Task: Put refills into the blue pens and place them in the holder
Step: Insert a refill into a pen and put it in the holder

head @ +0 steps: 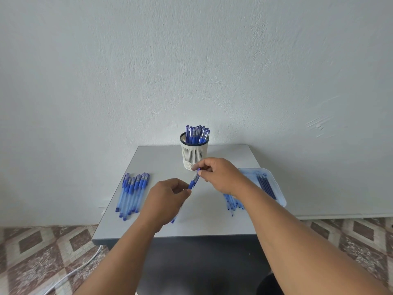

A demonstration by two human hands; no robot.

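The left hand [168, 198] covers most of the pen [194, 183] it holds. The right arm [244, 188] hides part of a blue pile [232, 203], maybe pen parts. The refills [265, 186] look blurry.

Two bare forearms reach forward; left hand [164, 198] and right hand [221, 175] each have fingers curled, pinching, close together.
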